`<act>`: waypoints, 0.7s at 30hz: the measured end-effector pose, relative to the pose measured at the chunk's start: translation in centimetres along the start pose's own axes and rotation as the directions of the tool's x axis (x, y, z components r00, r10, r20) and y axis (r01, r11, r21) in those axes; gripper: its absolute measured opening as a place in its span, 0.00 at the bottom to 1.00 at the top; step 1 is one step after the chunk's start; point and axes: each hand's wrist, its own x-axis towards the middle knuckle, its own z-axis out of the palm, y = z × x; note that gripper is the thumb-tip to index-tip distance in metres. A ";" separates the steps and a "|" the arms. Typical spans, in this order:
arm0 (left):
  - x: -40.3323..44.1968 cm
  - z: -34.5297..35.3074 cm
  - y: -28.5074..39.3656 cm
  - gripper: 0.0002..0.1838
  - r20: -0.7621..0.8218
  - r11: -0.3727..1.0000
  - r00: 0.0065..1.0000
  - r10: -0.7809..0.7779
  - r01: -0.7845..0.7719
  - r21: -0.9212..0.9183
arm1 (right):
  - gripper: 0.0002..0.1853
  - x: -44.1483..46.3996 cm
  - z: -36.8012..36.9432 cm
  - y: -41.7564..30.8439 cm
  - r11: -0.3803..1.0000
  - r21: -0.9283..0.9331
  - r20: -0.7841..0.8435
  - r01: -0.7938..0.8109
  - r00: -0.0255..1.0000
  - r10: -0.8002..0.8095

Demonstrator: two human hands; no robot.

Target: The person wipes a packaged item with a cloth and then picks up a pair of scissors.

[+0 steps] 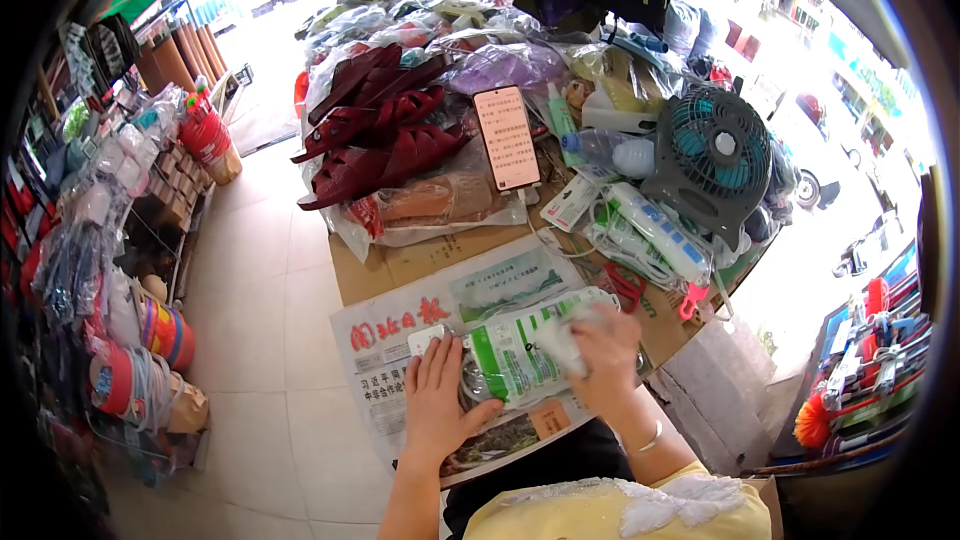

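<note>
Lying flat on a newspaper (pixel 365 345), the green and white packet (pixel 515 352) sits between the person's two hands, its long side running roughly across in front of the body. The left hand (pixel 440 400) rests palm down at the packet's left end, fingers close together and pointing away from the body, thumb stretched out to the packet's lower left corner. A coil of cord (pixel 474 380) shows through the clear wrapping just beside that hand. The right hand (pixel 610 365) is over the packet's right end, fingers bent around a white cloth (pixel 578 342) that covers part of the printed front. This hand and the cloth are blurred, so it is hard to tell how each finger grips. A light-coloured bracelet (pixel 652 437) circles the right wrist.

Beneath the newspaper is a sheet of cardboard (pixel 412 270). Beyond the packet, a lit phone (pixel 507 138) leans against bagged goods, near a pile of dark red shoes (pixel 375 140). To the right stand a grey fan (pixel 690 172) with blue blades and, nearer the packet, a long white wrapped item (pixel 660 235). A red object (pixel 626 288) lies just past the right hand, and a pink plastic piece (pixel 692 301) lies farther right.
</note>
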 end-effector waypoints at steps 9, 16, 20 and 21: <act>0.0 -0.3 0.1 0.55 0.004 1.000 1.000 0.000 0.000 -0.004 | 0.17 -0.2 -0.1 -1.3 0.966 0.246 0.042 0.078 0.995 -0.092; 0.1 -0.1 0.1 0.56 -0.014 1.000 1.000 0.008 -0.008 -0.005 | 0.17 -0.3 -0.2 3.6 0.982 0.074 -0.134 -0.174 0.974 0.182; 0.1 -0.1 0.1 0.56 0.006 1.000 1.000 -0.002 0.002 -0.007 | 0.18 -0.5 0.4 -1.2 0.999 0.032 0.002 0.025 1.000 -0.025; 0.1 -0.1 0.1 0.56 0.009 1.000 1.000 0.000 0.000 -0.006 | 0.18 -0.5 0.5 -2.7 0.999 0.033 0.002 0.020 1.000 -0.021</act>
